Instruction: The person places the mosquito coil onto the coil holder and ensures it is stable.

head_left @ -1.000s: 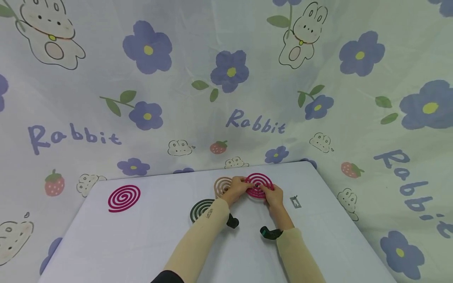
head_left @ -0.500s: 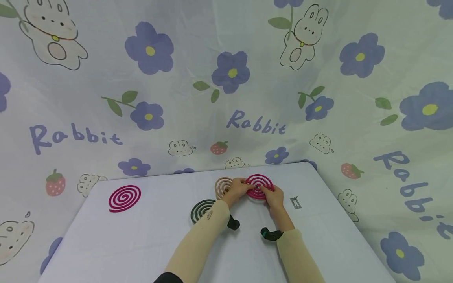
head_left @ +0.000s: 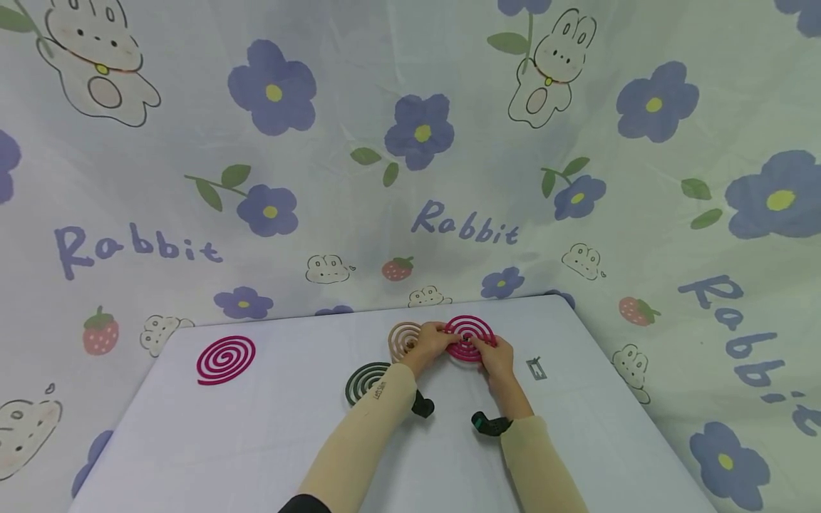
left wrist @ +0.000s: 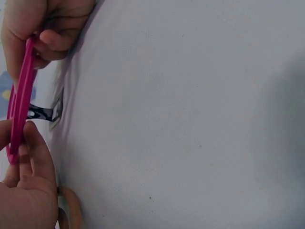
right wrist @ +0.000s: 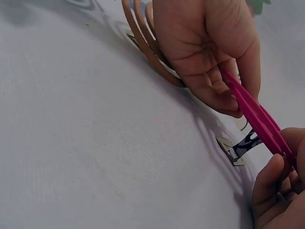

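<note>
Pink coil: raised above the white table [head_left: 288, 442], between the 2 hands; being round, it has no long axis, and its flat side faces roughly to the table.
Left hand [head_left: 436, 343]: pinches the left edge, with the tan coil [head_left: 401, 345] just beside it.
Right hand [head_left: 499, 358]: pinches the opposite edge of the pink coil [left wrist: 22, 98].
Metal stand [right wrist: 245, 145]: its patterned strip goes from near the middle of the coil's underside toward the table. I cannot tell if its foot touches the table.
Key relation: the stand is under the coil's centre, and I judge the 2 hands about equally near.
Second stand [head_left: 536, 368]: on the table, to the right of the right hand.
</note>
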`<state>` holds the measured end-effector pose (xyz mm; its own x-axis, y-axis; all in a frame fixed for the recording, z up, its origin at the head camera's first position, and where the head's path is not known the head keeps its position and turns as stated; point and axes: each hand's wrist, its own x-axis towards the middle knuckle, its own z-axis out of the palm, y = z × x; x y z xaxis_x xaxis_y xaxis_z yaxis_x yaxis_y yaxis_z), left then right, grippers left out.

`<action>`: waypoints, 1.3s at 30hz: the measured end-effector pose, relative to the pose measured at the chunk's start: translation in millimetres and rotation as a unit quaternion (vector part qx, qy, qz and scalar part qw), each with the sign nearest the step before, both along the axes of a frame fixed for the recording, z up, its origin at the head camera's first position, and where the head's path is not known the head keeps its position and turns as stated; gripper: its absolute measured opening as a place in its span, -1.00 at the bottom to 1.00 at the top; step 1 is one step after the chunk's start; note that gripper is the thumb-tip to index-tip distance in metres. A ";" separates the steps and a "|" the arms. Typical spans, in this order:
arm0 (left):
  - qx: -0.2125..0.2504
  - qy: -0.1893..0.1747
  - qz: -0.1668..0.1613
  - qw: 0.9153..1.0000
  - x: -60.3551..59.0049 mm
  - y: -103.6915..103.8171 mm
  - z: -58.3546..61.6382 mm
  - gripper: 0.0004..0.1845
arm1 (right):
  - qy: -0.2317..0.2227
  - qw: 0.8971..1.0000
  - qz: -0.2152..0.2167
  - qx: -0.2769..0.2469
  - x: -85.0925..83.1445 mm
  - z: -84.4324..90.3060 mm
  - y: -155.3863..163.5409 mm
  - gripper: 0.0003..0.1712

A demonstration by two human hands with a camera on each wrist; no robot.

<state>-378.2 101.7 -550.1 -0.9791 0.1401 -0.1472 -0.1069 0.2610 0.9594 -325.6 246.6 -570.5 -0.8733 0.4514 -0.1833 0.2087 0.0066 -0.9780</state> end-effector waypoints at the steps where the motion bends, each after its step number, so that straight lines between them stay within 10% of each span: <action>1: -0.003 0.002 0.001 1.000 -0.2 -0.6 0.1 -0.60 | -0.001 1.000 0.002 -0.002 -0.5 0.4 -0.7 -0.55; 39: -0.031 0.014 -0.025 0.999 -2.2 -2.0 -4.3 -0.57 | -0.022 1.000 0.009 -0.007 -3.8 2.2 2.6 -0.50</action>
<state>-380.4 99.8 -554.4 -0.9751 0.1797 -0.1302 -0.0661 0.3246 0.9435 -329.4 249.1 -568.3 -0.8721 0.4332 -0.2275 0.2513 -0.0024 -0.9679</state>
